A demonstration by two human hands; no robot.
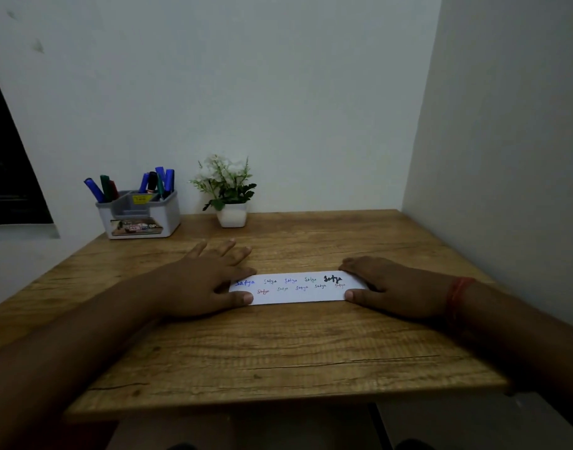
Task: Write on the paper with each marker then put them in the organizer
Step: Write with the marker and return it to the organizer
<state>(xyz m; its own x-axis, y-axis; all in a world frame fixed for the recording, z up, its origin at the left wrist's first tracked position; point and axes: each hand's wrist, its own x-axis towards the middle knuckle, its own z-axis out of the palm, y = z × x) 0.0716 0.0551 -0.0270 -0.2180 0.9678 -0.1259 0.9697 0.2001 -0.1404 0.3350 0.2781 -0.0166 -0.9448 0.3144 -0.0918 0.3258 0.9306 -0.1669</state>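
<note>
Resting on a wooden table [278, 352], a narrow strip of paper [298, 295] is seen at the centre of the frame, its long axis running left to right. It is pinned at both ends: the left hand [210, 280] lies flat on its left end, fingers straight and spread, and the right hand [392, 287] presses its right end, fingers relaxed, nothing gripped. Two rows of one short word in several colours are written across it. The organizer [139, 216], at the upper left, is nearer the left hand; markers [158, 183] stand upright in it. No marker is seen on the table, so the task is judged nearly done.
</note>
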